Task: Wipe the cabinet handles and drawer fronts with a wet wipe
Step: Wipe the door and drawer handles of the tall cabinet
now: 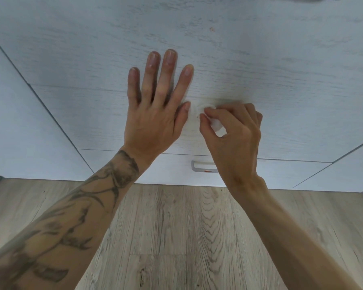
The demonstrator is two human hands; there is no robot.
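White wet wipe (216,124) is bunched between the curled thumb and fingers (210,111) of the right hand (237,139), which pinches it against the middle drawer front (92,116). The left hand (155,116) lies flat on the same front just beside the wipe, with its fingers straight, spread and gripping nothing. Its fingertips reach across the seam onto the upper drawer front (260,49). Below both hands, a metal handle (200,167) sits on the bottom drawer front (166,174), partly covered by the right wrist. A pale wood-grain floor (176,237) runs under both forearms.
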